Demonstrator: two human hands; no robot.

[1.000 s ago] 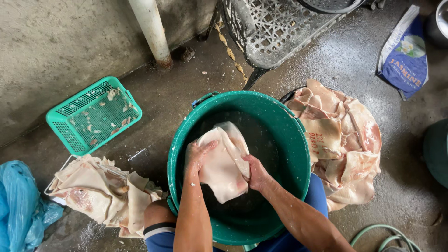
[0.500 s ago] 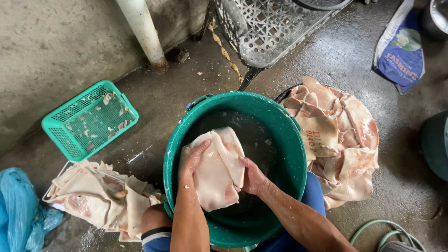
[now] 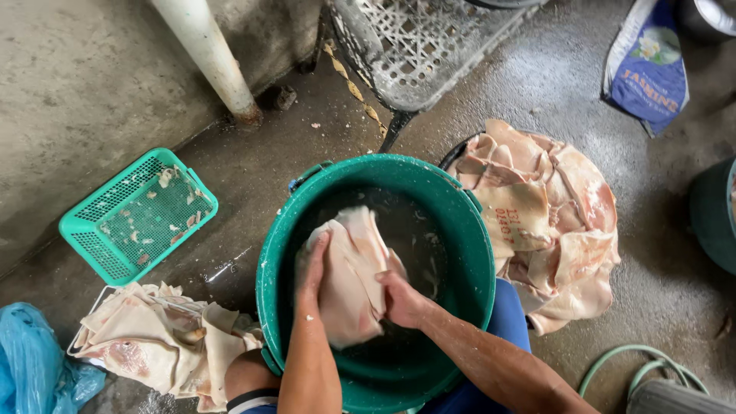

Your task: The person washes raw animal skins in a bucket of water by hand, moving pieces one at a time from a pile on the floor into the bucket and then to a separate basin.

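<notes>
both hands, left hand (image 3: 313, 264) and right hand (image 3: 400, 297), gripped a pale slab of skin (image 3: 349, 280) over the green bucket (image 3: 468, 230), so drips fell into its water.

1. Both bare forearms enter from the bottom edge of the frame and angle up toward the lower centre.
2. The left forearm rises almost straight up, its wrist straight.
3. The left hand (image 3: 312, 270) lies palm down, fingers held together and pointing toward the top of the frame.
4. The right forearm comes in from the lower right, slanting up and to the left.
5. The right hand (image 3: 400, 297) is curled, fingers bent inward in a grip, knuckles facing up.
6. The hands sit close together, side by side, not touching.
</notes>
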